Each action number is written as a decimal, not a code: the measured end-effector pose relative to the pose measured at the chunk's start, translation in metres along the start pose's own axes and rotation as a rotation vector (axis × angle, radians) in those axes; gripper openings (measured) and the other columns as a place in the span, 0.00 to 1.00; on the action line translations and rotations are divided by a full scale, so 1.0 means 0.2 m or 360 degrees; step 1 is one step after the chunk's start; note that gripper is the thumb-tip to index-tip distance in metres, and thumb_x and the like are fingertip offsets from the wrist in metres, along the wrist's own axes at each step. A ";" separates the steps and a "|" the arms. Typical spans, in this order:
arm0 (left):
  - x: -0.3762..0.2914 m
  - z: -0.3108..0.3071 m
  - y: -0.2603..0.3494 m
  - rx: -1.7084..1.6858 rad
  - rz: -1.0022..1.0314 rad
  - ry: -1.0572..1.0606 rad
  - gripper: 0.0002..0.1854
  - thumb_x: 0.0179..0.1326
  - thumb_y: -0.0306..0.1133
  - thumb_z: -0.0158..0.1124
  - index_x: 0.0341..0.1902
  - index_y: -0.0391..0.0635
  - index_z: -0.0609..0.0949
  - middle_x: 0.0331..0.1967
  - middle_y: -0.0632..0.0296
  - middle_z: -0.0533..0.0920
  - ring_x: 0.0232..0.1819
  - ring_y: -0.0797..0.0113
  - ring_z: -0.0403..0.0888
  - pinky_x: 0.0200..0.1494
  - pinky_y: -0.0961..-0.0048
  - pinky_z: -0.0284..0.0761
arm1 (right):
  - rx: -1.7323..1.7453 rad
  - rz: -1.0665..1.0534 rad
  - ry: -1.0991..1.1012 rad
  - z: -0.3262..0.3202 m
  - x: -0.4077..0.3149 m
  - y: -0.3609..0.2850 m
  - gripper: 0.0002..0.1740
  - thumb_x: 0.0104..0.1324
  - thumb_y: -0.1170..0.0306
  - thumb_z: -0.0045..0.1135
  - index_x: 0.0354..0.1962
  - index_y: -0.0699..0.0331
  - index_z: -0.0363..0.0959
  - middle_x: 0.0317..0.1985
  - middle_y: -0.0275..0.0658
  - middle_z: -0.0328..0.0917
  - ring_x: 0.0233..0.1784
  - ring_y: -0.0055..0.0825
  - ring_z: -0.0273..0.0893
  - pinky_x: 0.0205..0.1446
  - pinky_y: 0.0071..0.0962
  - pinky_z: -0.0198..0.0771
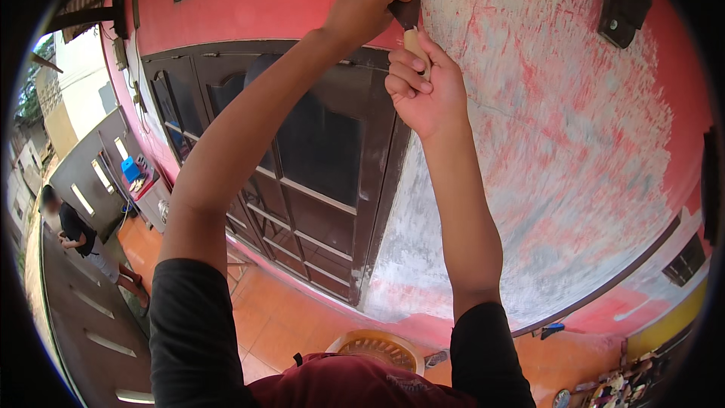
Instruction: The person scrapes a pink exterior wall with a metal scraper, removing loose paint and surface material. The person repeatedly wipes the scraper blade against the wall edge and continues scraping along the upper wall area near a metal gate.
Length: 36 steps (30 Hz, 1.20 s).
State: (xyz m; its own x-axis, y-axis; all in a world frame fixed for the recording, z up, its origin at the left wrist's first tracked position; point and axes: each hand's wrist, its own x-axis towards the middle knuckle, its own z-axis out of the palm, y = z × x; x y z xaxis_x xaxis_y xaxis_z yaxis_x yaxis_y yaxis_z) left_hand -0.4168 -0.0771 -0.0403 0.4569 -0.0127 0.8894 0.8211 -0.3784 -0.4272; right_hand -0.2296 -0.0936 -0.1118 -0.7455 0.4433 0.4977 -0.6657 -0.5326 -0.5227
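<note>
Both my hands are raised to a red wall (255, 0), on a putty knife with a wide dark blade (409, 8) and a pale handle. My right hand (427, 82) is closed around the handle, below the blade. The fingers of my left hand (368, 8) press on the blade from the left. The blade lies at the border between smooth red paint and a scraped area (527, 124), where whitish and grey patches show among red streaks. Whether the blade's edge touches the wall cannot be told.
A dark brown door with glass panes (320, 153) stands below my left arm. A plastic chair (376, 345) is on the orange tiled floor (272, 328). At the far left another person (79, 232) stands beside a low wall. A dark bracket (623, 5) juts out at upper right.
</note>
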 end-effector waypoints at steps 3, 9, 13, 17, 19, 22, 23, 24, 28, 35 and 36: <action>0.10 0.00 -0.06 0.0039 -0.0158 -0.0013 0.19 0.46 0.15 0.65 0.43 0.46 0.87 0.43 0.65 0.89 0.44 0.59 0.85 0.45 0.62 0.83 | 0.0040 -0.0042 -0.0041 0.03 0.11 -0.05 0.07 0.80 0.67 0.47 0.38 0.52 0.63 0.24 0.26 0.60 0.15 0.12 0.49 0.23 0.19 0.47; 0.11 0.00 -0.05 -0.0162 0.0032 0.0135 0.09 0.46 0.18 0.63 0.32 0.42 0.83 0.31 0.51 0.84 0.36 0.45 0.83 0.39 0.55 0.79 | 0.0080 0.0051 -0.0056 0.00 0.10 -0.05 0.04 0.78 0.68 0.47 0.47 0.49 0.64 0.25 0.26 0.60 0.16 0.13 0.51 0.24 0.20 0.48; 0.18 -0.03 -0.03 -0.0095 -0.0056 0.0120 0.07 0.44 0.17 0.63 0.29 0.41 0.81 0.29 0.49 0.84 0.35 0.44 0.82 0.37 0.55 0.77 | 0.0187 0.0047 -0.0111 0.06 0.14 -0.08 0.06 0.79 0.68 0.46 0.39 0.52 0.61 0.24 0.26 0.60 0.16 0.13 0.51 0.24 0.20 0.47; 0.21 -0.04 -0.05 -0.0111 -0.0018 0.0113 0.07 0.45 0.17 0.62 0.29 0.40 0.81 0.29 0.49 0.83 0.35 0.44 0.82 0.37 0.55 0.77 | 0.0128 0.0003 -0.0091 0.09 0.13 -0.08 0.11 0.81 0.67 0.44 0.35 0.56 0.60 0.24 0.27 0.60 0.15 0.12 0.49 0.24 0.20 0.47; 0.22 -0.06 -0.06 -0.0135 -0.0023 0.0047 0.07 0.45 0.17 0.61 0.29 0.40 0.81 0.29 0.49 0.83 0.35 0.44 0.82 0.37 0.55 0.77 | 0.0172 0.0016 -0.0087 0.09 0.14 -0.09 0.11 0.81 0.67 0.44 0.35 0.56 0.60 0.24 0.27 0.60 0.15 0.12 0.49 0.24 0.20 0.46; 0.19 -0.06 -0.07 -0.0087 -0.0058 -0.0087 0.12 0.45 0.15 0.62 0.35 0.41 0.83 0.35 0.53 0.85 0.39 0.48 0.83 0.39 0.58 0.79 | 0.0234 0.0054 -0.0067 0.08 0.12 -0.07 0.08 0.80 0.66 0.46 0.37 0.53 0.62 0.24 0.26 0.60 0.15 0.12 0.49 0.24 0.20 0.46; 0.10 -0.03 -0.04 -0.0043 -0.0110 -0.0121 0.17 0.45 0.13 0.63 0.40 0.42 0.85 0.40 0.58 0.87 0.42 0.53 0.85 0.41 0.61 0.81 | 0.0199 0.0056 -0.0042 0.03 0.06 -0.05 0.06 0.80 0.65 0.47 0.40 0.51 0.63 0.23 0.26 0.60 0.15 0.12 0.50 0.24 0.20 0.46; 0.04 -0.01 -0.01 0.0003 -0.0156 -0.0150 0.22 0.45 0.12 0.63 0.46 0.43 0.87 0.46 0.63 0.89 0.45 0.57 0.86 0.43 0.64 0.84 | 0.0160 0.0055 -0.0024 -0.01 0.00 -0.03 0.04 0.80 0.65 0.48 0.42 0.49 0.63 0.23 0.25 0.60 0.16 0.12 0.50 0.24 0.20 0.46; -0.05 0.02 0.07 0.0005 -0.0063 -0.0070 0.22 0.44 0.11 0.63 0.45 0.42 0.86 0.47 0.63 0.89 0.48 0.58 0.86 0.43 0.64 0.84 | 0.0009 0.0037 0.0095 -0.09 -0.06 0.00 0.03 0.80 0.64 0.47 0.48 0.44 0.65 0.22 0.26 0.60 0.14 0.12 0.49 0.23 0.19 0.45; -0.07 0.04 0.10 -0.0101 -0.0130 0.0013 0.21 0.45 0.11 0.63 0.44 0.42 0.87 0.46 0.61 0.89 0.47 0.58 0.86 0.42 0.65 0.84 | -0.0032 -0.0013 0.0078 -0.10 -0.06 0.01 0.03 0.79 0.65 0.47 0.48 0.45 0.65 0.22 0.26 0.59 0.14 0.12 0.49 0.23 0.19 0.46; -0.09 0.04 0.11 -0.0095 -0.0082 0.0013 0.20 0.45 0.13 0.64 0.43 0.42 0.87 0.44 0.62 0.89 0.46 0.58 0.85 0.43 0.63 0.83 | -0.0042 -0.0006 0.0099 -0.10 -0.10 0.02 0.03 0.79 0.65 0.47 0.47 0.45 0.65 0.22 0.26 0.59 0.14 0.12 0.49 0.23 0.19 0.46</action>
State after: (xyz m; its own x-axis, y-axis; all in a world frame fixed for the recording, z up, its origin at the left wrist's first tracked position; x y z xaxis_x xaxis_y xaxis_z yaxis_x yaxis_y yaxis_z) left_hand -0.4044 -0.0769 -0.0663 0.4113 0.0006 0.9115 0.8217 -0.4330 -0.3705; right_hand -0.2180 -0.0899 -0.1385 -0.7432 0.4897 0.4559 -0.6684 -0.5123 -0.5392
